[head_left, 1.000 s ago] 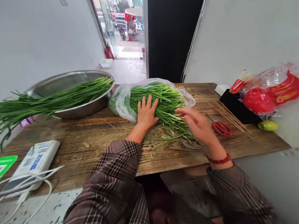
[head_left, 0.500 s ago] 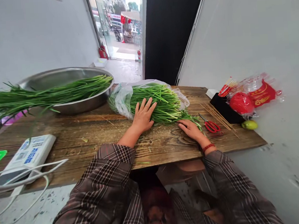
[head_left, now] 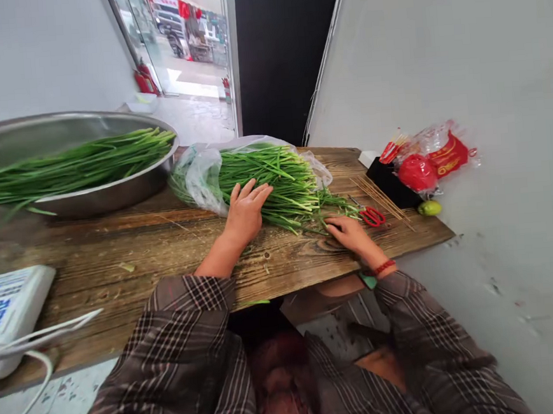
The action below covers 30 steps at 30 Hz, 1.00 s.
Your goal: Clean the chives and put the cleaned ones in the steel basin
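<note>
A thick bundle of garlic chives (head_left: 279, 178) lies partly inside a clear plastic bag (head_left: 207, 180), its pale cut ends to the right. My left hand (head_left: 246, 212) rests flat on the near side of the bundle with its fingers spread. At the cut ends, just off the tabletop, my right hand (head_left: 349, 234) has thumb and forefinger drawn together on a thin green chive stalk (head_left: 320, 221). Loose green trimmings (head_left: 336, 200) lie behind that hand. Red-handled scissors (head_left: 372, 216) rest on the wood to its right.
On the left, a large steel basin (head_left: 112, 189) holds more chives. A white device (head_left: 16, 310) with cables sits on the wooden table (head_left: 166, 260). Bamboo skewers (head_left: 384, 203), a black box (head_left: 392, 182) with red packets and a yellow-green fruit (head_left: 430, 207) stand right.
The view has swung right, so everything sits further left. My left hand stays on the bundle; my right hand has shifted slightly along the cut ends, and some stalks there lie spread nearer me.
</note>
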Available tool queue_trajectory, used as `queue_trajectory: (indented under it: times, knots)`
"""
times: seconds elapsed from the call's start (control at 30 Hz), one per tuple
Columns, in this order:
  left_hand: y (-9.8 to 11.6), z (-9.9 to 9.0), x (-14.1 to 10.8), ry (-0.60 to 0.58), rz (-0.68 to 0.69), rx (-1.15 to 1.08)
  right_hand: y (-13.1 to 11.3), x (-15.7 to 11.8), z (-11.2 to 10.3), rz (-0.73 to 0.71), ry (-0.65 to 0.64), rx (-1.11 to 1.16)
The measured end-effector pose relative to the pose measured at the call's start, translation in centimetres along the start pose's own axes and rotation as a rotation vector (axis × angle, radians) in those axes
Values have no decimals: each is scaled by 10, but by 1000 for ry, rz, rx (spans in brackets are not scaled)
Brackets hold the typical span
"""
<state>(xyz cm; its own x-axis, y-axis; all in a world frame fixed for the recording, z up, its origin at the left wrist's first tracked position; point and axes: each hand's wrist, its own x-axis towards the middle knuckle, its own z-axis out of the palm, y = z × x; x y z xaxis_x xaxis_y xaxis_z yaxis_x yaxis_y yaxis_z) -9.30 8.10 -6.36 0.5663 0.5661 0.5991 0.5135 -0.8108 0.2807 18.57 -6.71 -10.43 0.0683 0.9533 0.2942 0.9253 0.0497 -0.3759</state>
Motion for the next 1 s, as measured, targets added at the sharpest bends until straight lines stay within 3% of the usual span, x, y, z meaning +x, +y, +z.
queue_trajectory:
  times: [0.03,0.13,0.23,0.33,0.4,0.47,0.5,0.63,0.87,1.0]
  knots:
    - [1,-2,1,47,-16,-13,2,-7,-10,39,34,37]
    - [0,-5,5,201,-64,-72,-5,-19,-33,100,292,55]
    - [-7,-5,8,312,-106,-159,-47,-24,-35,-45,344,115]
    - [-14,-2,9,353,-169,-205,-118,-35,-15,-265,220,239]
    - [-18,1,8,351,-200,-218,-163,-48,5,-542,-8,278]
    - [-21,4,7,342,-215,-221,-192,-59,26,-748,-187,234]
    - [-22,4,7,338,-220,-222,-200,-62,34,-782,-251,195]
    - [-19,-12,17,343,-234,-254,-195,-58,47,-709,-332,65]
    - [12,-87,31,376,-67,-274,-163,-37,37,-556,-312,1]
    - [18,-89,10,280,-81,-281,-122,-26,34,-378,-257,-76]
